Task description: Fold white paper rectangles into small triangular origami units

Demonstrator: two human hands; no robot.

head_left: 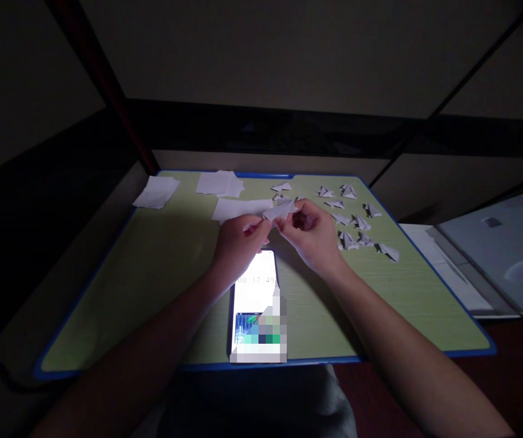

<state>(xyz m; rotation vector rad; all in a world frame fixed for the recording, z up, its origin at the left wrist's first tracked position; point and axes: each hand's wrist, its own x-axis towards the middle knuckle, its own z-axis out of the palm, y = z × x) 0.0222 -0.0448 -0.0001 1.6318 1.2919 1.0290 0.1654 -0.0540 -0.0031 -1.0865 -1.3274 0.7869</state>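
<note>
My left hand [238, 243] and my right hand [309, 234] meet above the middle of a green board with a blue rim [106, 267]. Between them they pinch one small white piece of folded paper [280, 211], each hand on one end. Directly under my hands lies a lit phone [256, 292] showing a timer. Flat white paper sheets [221, 182] lie just beyond my left hand. Several small folded paper pieces [350, 222] are scattered right of my right hand.
Another white sheet [156, 191] lies at the board's far left corner. An open book or folder [494, 255] sits off the board's right side. A dark red post [106, 85] rises behind the far left corner. The room is dim.
</note>
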